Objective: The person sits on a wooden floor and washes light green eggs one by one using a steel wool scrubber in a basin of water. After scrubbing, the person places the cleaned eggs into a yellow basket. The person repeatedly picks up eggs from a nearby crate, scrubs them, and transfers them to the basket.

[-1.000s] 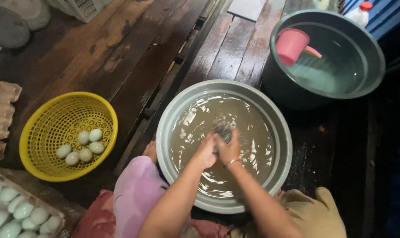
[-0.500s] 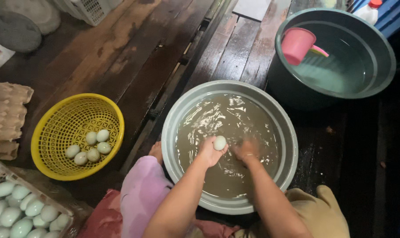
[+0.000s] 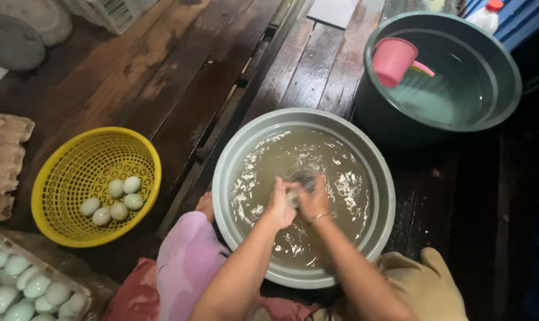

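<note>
Reaching down together over the middle of the round grey basin of murky water [image 3: 233,178]: left hand [image 3: 279,203] closed around a pale egg [image 3: 292,198]; right hand [image 3: 314,201] clenched on a dark scrubber [image 3: 304,178].

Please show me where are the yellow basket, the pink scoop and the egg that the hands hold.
yellow basket [image 3: 55,172], head view, on its left rim.
pink scoop [image 3: 393,59], head view, on the cup's side.
egg [image 3: 292,197], head view, on the pale bit between both hands.

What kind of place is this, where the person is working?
Probably a home or small egg-washing spot on a wooden plank floor. The hands scrub an egg in a grey basin of murky water, beside a yellow basket of pale eggs and a rinse tub with a pink scoop.
</note>
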